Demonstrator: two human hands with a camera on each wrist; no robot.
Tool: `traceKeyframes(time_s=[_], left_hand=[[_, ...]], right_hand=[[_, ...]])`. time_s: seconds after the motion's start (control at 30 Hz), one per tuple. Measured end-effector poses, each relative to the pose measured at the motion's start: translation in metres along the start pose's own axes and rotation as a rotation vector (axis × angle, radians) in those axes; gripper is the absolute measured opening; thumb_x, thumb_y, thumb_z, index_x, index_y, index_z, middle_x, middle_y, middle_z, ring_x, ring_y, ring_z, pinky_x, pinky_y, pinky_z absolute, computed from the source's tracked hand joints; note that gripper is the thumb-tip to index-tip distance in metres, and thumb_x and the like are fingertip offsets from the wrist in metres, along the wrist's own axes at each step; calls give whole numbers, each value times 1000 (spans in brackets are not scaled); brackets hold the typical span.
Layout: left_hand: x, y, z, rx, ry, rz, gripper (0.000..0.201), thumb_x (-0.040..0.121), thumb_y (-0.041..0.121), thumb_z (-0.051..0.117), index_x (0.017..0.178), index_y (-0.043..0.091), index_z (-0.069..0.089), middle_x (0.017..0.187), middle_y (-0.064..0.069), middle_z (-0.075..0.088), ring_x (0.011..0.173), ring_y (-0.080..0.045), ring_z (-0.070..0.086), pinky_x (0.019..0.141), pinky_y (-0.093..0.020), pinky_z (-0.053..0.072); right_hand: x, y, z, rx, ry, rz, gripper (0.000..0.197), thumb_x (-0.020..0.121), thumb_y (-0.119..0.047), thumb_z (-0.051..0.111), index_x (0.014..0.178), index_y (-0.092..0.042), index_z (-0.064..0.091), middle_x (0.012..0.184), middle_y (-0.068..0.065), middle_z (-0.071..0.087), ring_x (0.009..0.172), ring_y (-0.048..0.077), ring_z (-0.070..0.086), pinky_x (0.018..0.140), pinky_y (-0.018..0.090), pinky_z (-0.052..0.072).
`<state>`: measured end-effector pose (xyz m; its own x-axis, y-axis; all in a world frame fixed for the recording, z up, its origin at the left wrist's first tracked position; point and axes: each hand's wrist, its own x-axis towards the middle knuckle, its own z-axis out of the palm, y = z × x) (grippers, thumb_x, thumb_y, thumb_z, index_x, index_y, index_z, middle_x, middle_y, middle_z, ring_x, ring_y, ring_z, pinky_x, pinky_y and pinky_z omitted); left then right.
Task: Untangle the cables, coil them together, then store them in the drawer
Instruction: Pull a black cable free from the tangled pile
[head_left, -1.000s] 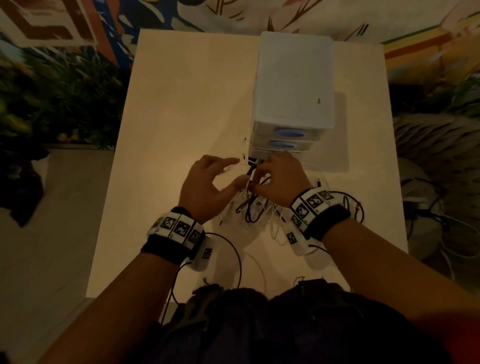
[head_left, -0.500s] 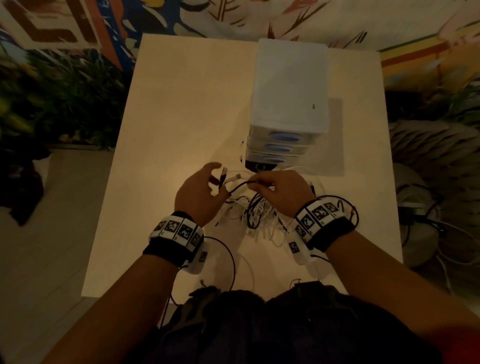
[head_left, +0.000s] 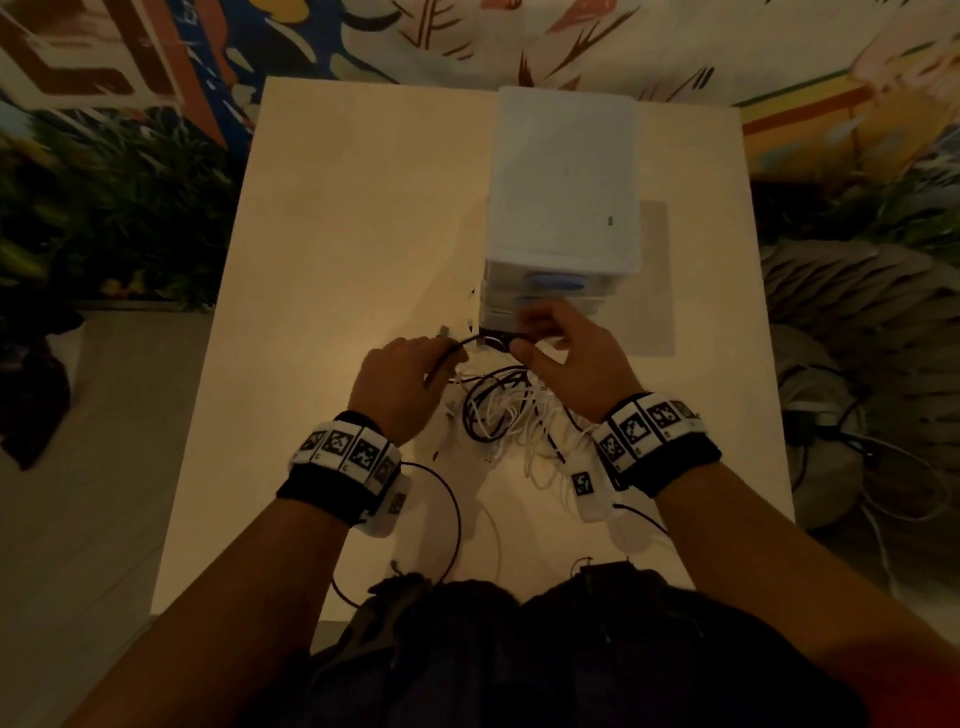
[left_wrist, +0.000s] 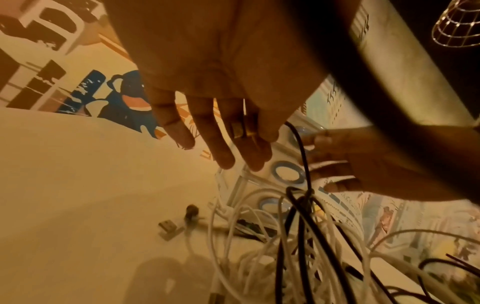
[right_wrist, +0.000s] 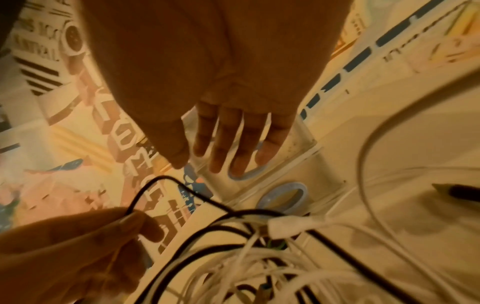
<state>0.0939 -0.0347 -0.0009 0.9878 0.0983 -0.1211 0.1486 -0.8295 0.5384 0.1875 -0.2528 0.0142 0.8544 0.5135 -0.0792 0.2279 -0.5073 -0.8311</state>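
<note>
A tangle of white and black cables (head_left: 506, 415) (left_wrist: 285, 246) (right_wrist: 246, 267) lies on the cream table (head_left: 337, 234), just in front of a white drawer unit (head_left: 563, 182). My left hand (head_left: 441, 358) (right_wrist: 130, 224) pinches a black cable (head_left: 467, 340) (right_wrist: 155, 181) near its plug end, lifted a little above the heap. My right hand (head_left: 524, 332) (right_wrist: 221, 158) holds nothing. Its straight fingers reach a blue ring handle (right_wrist: 246, 174) on a drawer front. A second ring handle (right_wrist: 283, 197) sits below. The drawers look closed.
A loose plug (left_wrist: 168, 226) lies on the table left of the heap. Thin black wires (head_left: 452, 519) from the wrist cameras trail near the table's front edge. More cables and devices (head_left: 831, 441) lie on the floor at the right, plants at the left.
My right hand has let go of the cables and moved up to the drawer front. The left hand keeps its pinch on the black cable and has shifted slightly forward.
</note>
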Motion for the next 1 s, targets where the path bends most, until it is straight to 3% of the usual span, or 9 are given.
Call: traceKeyframes(time_s=[0.17, 0.27, 0.43, 0.53, 0.63, 0.7, 0.8, 0.9, 1.0], left_hand=[[1, -12, 0, -205, -5, -92, 38, 106, 42, 36, 123, 25, 64, 108, -2, 71, 96, -25, 64, 85, -35, 48], [3, -15, 1, -224, -9, -114, 32, 108, 38, 38, 123, 24, 63, 114, -5, 69, 100, -26, 62, 86, -36, 46], [4, -12, -1, -199, 8, -151, 21, 107, 39, 40, 101, 33, 60, 86, 13, 58, 76, -7, 52, 71, -31, 38], [5, -11, -5, -185, 18, -126, 23, 107, 41, 38, 95, 35, 57, 77, 14, 55, 70, 1, 50, 62, -26, 33], [9, -11, -8, -207, 65, -99, 27, 108, 39, 39, 98, 32, 63, 82, 14, 59, 73, -7, 52, 64, -18, 35], [12, -10, -10, -210, 105, -95, 29, 108, 37, 40, 103, 27, 67, 80, 17, 57, 77, -8, 52, 64, -12, 33], [14, -6, -14, -221, 139, -79, 27, 107, 38, 44, 108, 27, 68, 77, 18, 58, 71, -1, 50, 61, -11, 32], [14, 0, -17, -297, 160, -36, 24, 104, 41, 50, 110, 30, 71, 80, 18, 66, 70, 4, 58, 63, -22, 43], [13, 11, -22, -376, 94, 78, 30, 99, 45, 55, 113, 29, 75, 95, 17, 73, 82, 1, 67, 74, -33, 57]], right_hand=[[-8, 26, -10, -173, -31, 167, 6, 90, -25, 68, 96, -26, 69, 91, -8, 72, 84, 11, 66, 82, 30, 54], [-15, 37, -3, -320, -182, 235, 13, 90, -31, 67, 100, -26, 73, 97, -5, 74, 91, 15, 67, 82, 29, 50], [-15, 41, 8, -293, -31, 220, 22, 90, -35, 63, 111, -30, 69, 100, -4, 72, 92, 21, 65, 84, 34, 52], [-8, 40, 7, -268, -104, 129, 41, 91, -38, 62, 131, -30, 62, 125, 3, 66, 113, 27, 61, 98, 45, 50], [-4, 36, 2, -199, -247, 96, 24, 97, -31, 62, 119, -27, 71, 113, -2, 72, 104, 14, 65, 95, 38, 51], [-7, 31, -1, -181, -210, 96, 17, 97, -39, 60, 108, -32, 71, 99, -8, 73, 92, 7, 65, 88, 36, 54], [-18, 33, 2, -157, -174, 182, 21, 101, -45, 50, 115, -37, 63, 83, -7, 74, 79, 7, 68, 77, 31, 54], [-28, 33, 11, -125, -221, 222, 35, 102, -45, 48, 135, -36, 50, 70, -6, 72, 66, 3, 66, 69, 28, 54], [-22, 32, 19, -201, -233, 199, 45, 95, -53, 57, 137, -36, 52, 76, -9, 65, 73, 9, 63, 72, 31, 52]])
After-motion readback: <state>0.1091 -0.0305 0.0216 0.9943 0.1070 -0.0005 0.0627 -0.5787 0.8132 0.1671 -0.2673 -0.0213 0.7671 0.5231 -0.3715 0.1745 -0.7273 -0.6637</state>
